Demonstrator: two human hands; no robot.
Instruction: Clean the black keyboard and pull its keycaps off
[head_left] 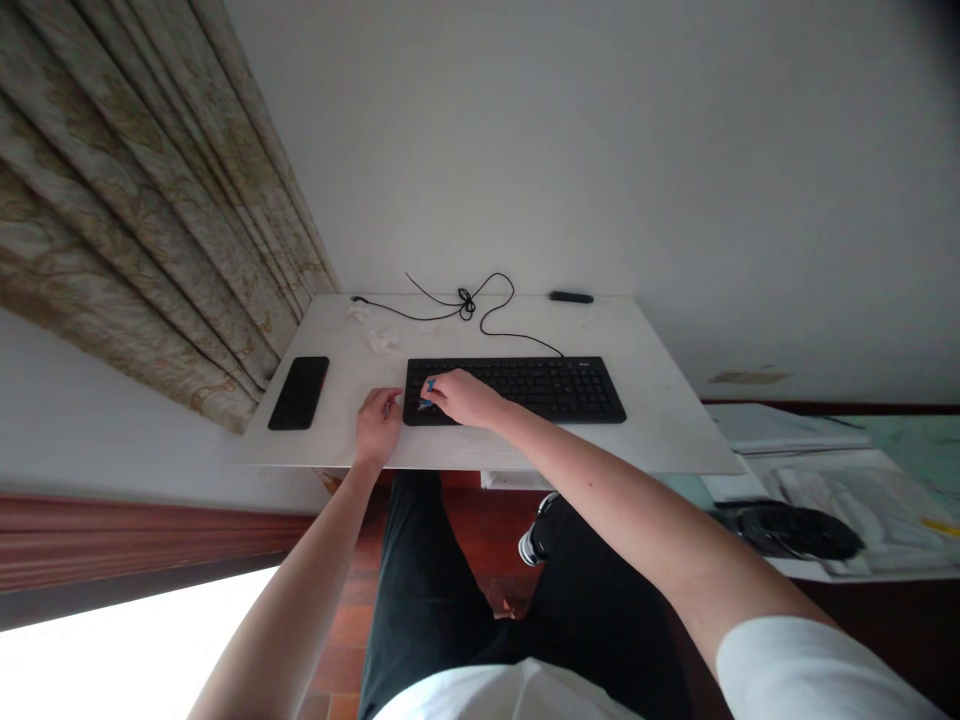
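A black keyboard [525, 388] lies flat on the white desk, its number pad toward the right. Over its left end, my right hand [469, 397] is closed in a pinch around a small blue brush [430, 386]. Pale bristles seem to touch the keys there, though the fingers hide part of the brush. Beside the keyboard's left edge rests my left hand [378, 425], with its fingers curled and the fingertips against that edge.
A black phone [298, 393] lies at the desk's left. Crumpled white tissue [382, 338] and a tied black cable [466, 304] are behind the keyboard. A short black object [571, 297] sits by the wall. The desk [667, 440] ends just before my legs.
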